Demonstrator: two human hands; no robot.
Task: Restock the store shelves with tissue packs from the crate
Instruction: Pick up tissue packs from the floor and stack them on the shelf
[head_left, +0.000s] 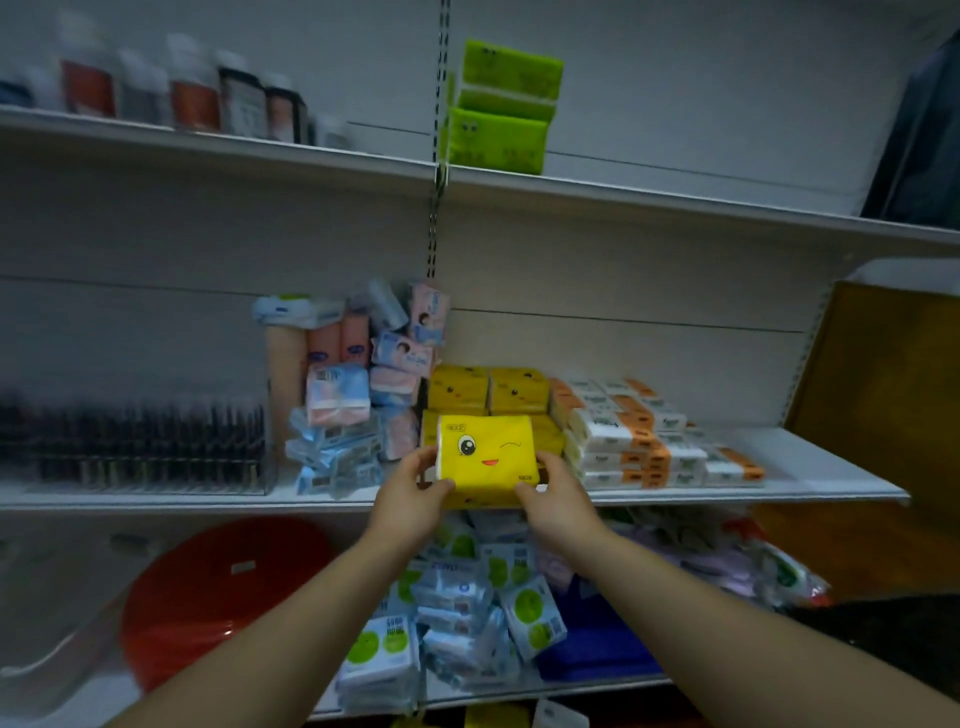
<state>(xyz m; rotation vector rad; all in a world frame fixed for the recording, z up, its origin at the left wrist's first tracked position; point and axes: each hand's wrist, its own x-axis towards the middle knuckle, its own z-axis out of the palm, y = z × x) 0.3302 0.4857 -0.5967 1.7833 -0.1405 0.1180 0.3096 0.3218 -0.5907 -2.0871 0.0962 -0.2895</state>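
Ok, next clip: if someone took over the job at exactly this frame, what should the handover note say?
Left hand: grips the left edge of the yellow tissue pack.
Right hand: grips the right edge of the same pack.
Where: the pack is held at the front of the middle shelf, just in front of the yellow stack, between the blue and pink packs and the white and orange packs.
Done: several yellow packs are on the shelf.
Left: set this pack down with the stack and let go. The crate is out of view, so the number remaining cannot be told.
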